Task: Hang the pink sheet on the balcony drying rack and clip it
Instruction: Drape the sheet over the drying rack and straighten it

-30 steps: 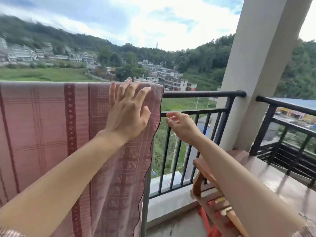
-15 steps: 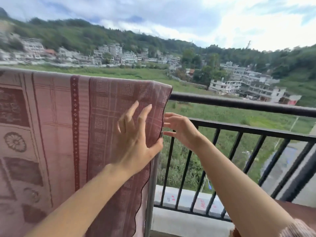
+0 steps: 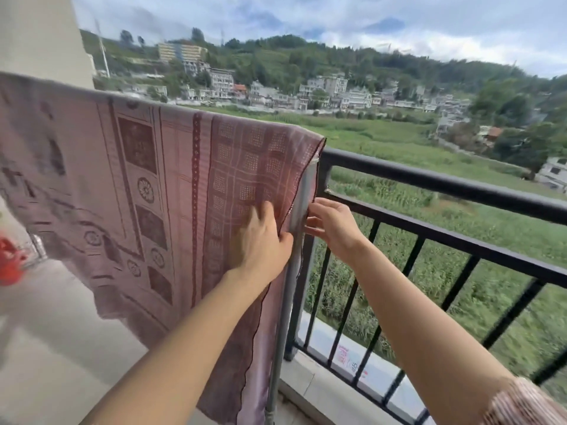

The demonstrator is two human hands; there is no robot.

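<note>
At the drying rack [image 3: 283, 317], the left hand [image 3: 260, 240] lay flat on the pink sheet [image 3: 171, 179]; whether the right hand [image 3: 334, 225] gripped was unclear. No clip fitted: wind could drag it off.

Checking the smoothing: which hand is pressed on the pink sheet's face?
The left hand, flat on the pink sheet; the right hand sits past its edge, at the grey pole.
</note>
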